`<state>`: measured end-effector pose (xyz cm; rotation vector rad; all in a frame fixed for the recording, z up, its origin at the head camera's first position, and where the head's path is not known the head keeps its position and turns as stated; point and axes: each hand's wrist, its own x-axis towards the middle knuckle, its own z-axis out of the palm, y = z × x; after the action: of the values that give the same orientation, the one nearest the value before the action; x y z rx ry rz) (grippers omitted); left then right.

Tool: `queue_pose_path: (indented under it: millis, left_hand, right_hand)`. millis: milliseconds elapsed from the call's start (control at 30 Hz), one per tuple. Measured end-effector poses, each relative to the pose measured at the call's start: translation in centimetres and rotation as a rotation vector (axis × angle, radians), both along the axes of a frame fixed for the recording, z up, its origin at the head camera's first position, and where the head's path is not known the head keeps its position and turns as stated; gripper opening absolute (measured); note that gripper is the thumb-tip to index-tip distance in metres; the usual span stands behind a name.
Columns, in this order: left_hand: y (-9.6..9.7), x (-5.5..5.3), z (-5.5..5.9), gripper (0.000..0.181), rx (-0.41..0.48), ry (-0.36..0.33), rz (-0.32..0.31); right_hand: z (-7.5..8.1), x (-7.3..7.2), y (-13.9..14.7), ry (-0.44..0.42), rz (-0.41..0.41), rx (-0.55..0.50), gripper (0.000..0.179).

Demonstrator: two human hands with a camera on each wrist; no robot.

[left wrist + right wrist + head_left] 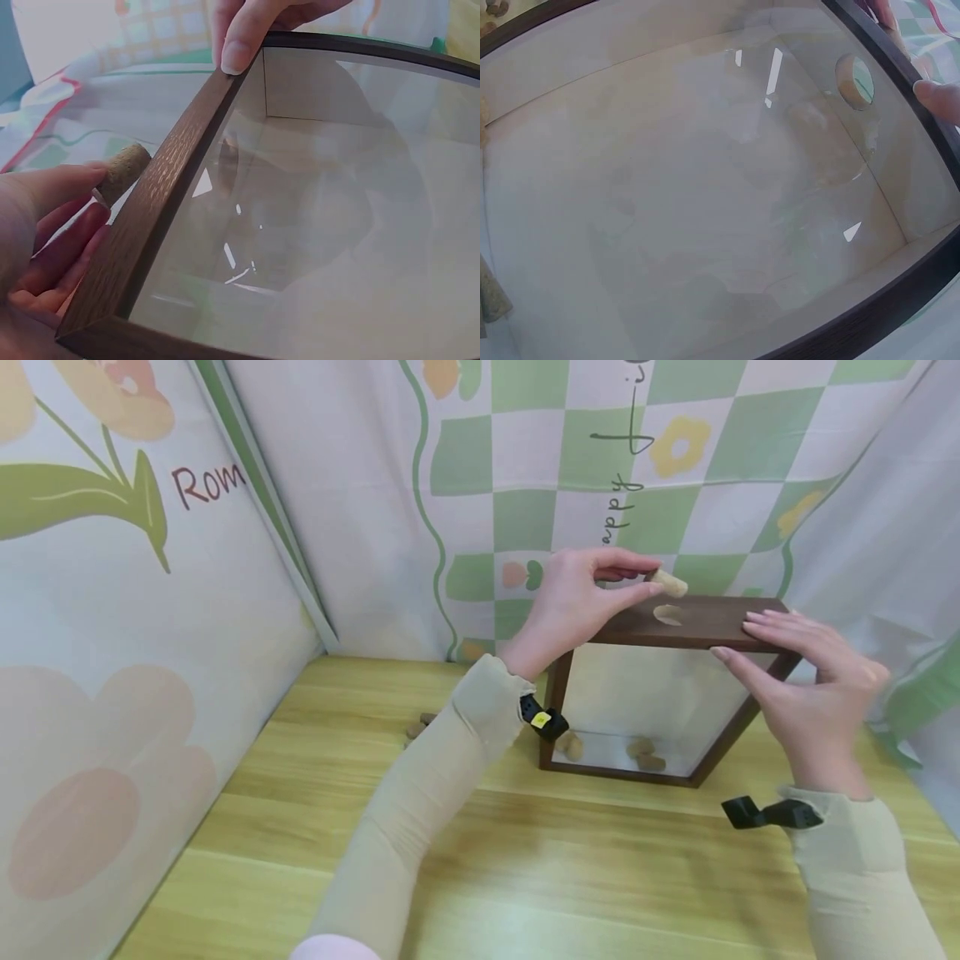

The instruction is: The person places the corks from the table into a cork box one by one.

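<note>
A dark brown wooden shadow box [551, 718] with a clear front stands upright on the table, a round hole [668, 615] in its top. My left hand [573, 593] pinches a cork [672, 583] between thumb and fingers, just above and behind the hole. In the left wrist view the same cork [124, 174] shows beside the frame's top edge. My right hand [817, 685] rests on the box's top right corner, fingers on top and thumb at the front edge. Several corks [647, 755] lie inside at the bottom, in two groups.
A few loose corks [416, 728] lie on the wooden table [360, 777] left of the box, partly hidden by my left sleeve. Behind stands a checked, flowered curtain [525, 452]; a printed cloth wall [112, 635] bounds the left side.
</note>
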<state>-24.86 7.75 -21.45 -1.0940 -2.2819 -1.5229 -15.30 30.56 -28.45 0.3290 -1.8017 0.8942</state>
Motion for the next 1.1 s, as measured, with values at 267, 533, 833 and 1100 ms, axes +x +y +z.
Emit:
queue_pose_path:
  millis: [267,533,833,1100]
  left_hand:
    - [1.2,-0.4,0.1,0.027,-0.106,0.036,0.011]
    - [1.6,-0.5,0.2,0.033,-0.182,0.025,0.023]
    - [0.4,0.1,0.0,0.042,-0.032,-0.08,0.05]
    - [-2.0,-0.3,-0.9,0.041,0.108,-0.106,0.045]
  right_hand:
    - [0.0,-0.2,0.2,0.014,-0.008,0.009,0.036]
    - [0.0,-0.2,0.3,0.007,-0.011,0.02,0.036]
    - [0.1,0.4,0.0,-0.01,0.014,-0.004,0.034]
    - [0.1,0.5,0.1,-0.027,0.018,-0.029,0.033]
